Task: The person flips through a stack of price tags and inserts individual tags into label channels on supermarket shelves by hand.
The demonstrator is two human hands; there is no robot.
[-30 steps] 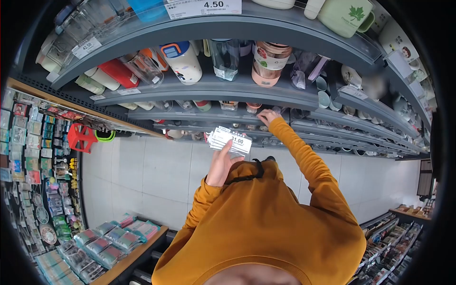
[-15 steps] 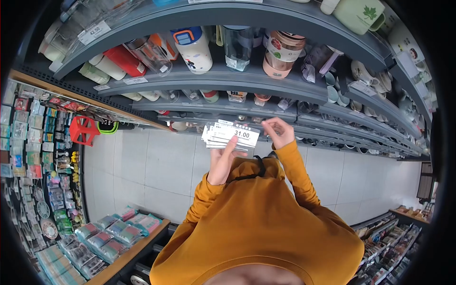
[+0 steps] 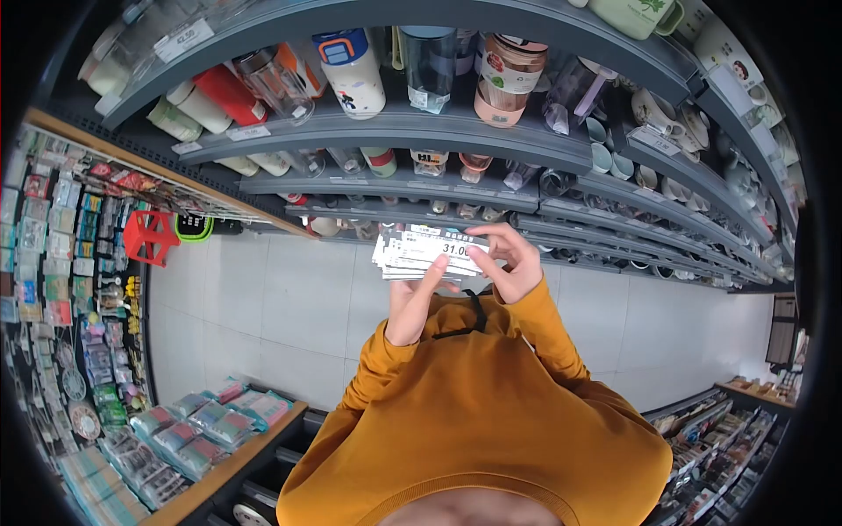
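A fanned stack of white price labels (image 3: 423, 252) is held in front of my body, the top one printed 31.00. My left hand (image 3: 417, 294) grips the stack from below, its thumb pressed on the labels' face. At the right end of the stack, my right hand (image 3: 509, 261) pinches the edge between thumb and fingers, covering the last digits. Whether it holds just the top label or several, I cannot tell. Beyond the labels are shelves of drinkware, including a white cup with a blue lid (image 3: 353, 74) and a pink-based bottle (image 3: 509, 81).
Dark grey shelf edges (image 3: 386, 131) curve across the front, with a 42.50 tag (image 3: 184, 39) at upper left. A red stool (image 3: 151, 238) and a green-rimmed basket (image 3: 194, 228) stand on the tiled floor (image 3: 289, 307). Packaged goods (image 3: 202, 430) lie at lower left.
My right hand has moved left and closed on the right end of the label stack, from which it was apart before. The view has tilted slightly, so the shelf goods appear higher.
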